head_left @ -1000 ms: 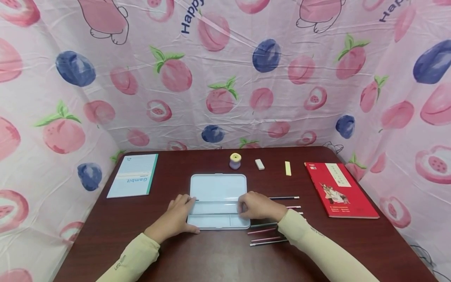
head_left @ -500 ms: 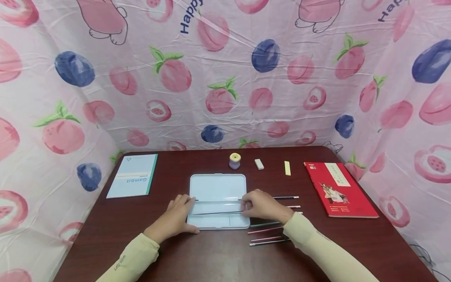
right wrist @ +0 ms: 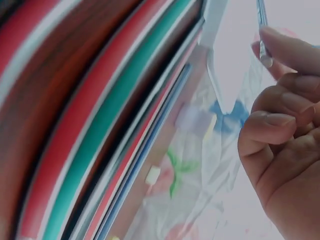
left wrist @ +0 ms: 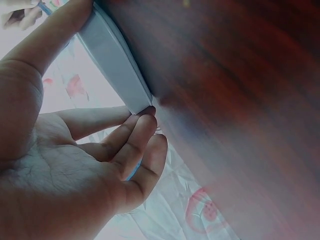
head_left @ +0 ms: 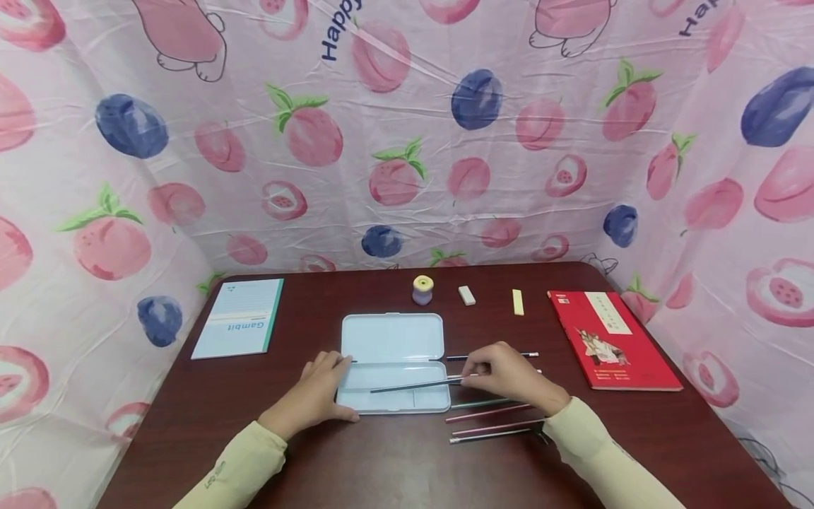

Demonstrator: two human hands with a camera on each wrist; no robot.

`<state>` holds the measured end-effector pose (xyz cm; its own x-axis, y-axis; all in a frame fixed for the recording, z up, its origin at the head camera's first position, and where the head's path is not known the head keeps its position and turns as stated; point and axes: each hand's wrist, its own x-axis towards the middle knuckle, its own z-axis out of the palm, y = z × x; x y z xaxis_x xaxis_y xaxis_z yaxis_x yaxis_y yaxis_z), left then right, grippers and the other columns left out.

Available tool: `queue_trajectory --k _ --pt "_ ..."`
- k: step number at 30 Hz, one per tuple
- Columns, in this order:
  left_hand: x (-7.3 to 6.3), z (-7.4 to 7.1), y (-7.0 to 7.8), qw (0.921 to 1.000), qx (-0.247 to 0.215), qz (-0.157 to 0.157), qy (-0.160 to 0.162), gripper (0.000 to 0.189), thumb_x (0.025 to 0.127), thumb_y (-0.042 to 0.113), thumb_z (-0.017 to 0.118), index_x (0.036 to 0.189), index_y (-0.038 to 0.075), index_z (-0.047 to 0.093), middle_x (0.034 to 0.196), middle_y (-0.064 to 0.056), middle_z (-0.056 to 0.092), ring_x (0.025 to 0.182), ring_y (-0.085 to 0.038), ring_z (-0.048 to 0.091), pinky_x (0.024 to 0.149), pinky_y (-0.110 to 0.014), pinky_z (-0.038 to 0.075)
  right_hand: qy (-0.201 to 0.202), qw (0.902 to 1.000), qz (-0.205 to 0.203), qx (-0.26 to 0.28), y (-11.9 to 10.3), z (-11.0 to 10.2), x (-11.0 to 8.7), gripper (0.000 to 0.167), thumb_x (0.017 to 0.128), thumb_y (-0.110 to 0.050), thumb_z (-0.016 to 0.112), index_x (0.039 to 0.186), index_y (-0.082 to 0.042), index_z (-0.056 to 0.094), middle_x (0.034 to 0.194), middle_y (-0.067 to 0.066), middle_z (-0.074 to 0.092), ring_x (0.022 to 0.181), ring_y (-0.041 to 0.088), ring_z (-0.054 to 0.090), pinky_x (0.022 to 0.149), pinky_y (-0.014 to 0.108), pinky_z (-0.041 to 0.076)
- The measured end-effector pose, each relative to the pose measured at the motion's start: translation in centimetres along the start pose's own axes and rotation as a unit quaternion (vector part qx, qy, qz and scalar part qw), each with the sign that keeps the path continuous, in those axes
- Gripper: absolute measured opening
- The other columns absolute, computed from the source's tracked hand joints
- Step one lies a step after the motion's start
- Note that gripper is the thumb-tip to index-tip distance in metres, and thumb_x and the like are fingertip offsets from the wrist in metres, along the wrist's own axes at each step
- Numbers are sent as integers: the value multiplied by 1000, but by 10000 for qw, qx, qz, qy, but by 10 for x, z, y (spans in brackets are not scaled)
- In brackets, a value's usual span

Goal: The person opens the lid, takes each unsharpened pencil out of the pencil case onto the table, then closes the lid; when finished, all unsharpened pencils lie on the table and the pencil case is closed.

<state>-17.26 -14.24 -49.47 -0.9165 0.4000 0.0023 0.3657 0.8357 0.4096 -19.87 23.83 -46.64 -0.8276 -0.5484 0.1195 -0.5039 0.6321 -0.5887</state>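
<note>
A light blue pencil case (head_left: pixel 392 336) lies open on the dark table, its lid folded back. My left hand (head_left: pixel 314 396) holds its left end, thumb at the front corner and fingers at the side. The left wrist view shows the case (left wrist: pixel 112 60) between thumb and fingers. With thumb and fingertips, my right hand (head_left: pixel 509 371) pinches a dark pencil (head_left: pixel 410 387) near one end. This pencil slants over the case's lower half, its far end above the tray. In the right wrist view, the pencil's silvery end (right wrist: pixel 262 30) shows between the fingertips.
Several pencils (head_left: pixel 477 416) lie right of the case, under and beside the right forearm. Behind stand a yellow-and-purple pot-like thing (head_left: pixel 422 290), a white eraser (head_left: pixel 467 295) and a yellow strip (head_left: pixel 518 302). A notebook (head_left: pixel 238 318) lies left, a red book (head_left: pixel 610 343) right.
My right hand has moved right, from over the case to beyond its right edge, drawing the pencil along; the pencil now tilts above the tray. The left hand has stayed put.
</note>
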Motion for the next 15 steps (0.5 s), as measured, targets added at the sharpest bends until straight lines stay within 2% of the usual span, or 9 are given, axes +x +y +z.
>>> queue_trajectory --k 9,15 --pt "0 2 0 10000 -11 5 7 106 69 41 101 151 -6 54 138 -20 60 125 -30 51 106 -50 42 -97 9987 141 470 19 -22 -47 7 90 -17 87 91 -22 82 66 -11 64 59 -2 49 56 20 44" --pt "0 1 0 10000 -22 -18 30 106 69 41 101 151 -7 54 136 -19 60 123 -30 50 104 -50 42 -90 9975 -77 690 31 -29 -77 5 91 -21 86 94 -21 82 65 -8 64 61 -4 48 57 20 45"
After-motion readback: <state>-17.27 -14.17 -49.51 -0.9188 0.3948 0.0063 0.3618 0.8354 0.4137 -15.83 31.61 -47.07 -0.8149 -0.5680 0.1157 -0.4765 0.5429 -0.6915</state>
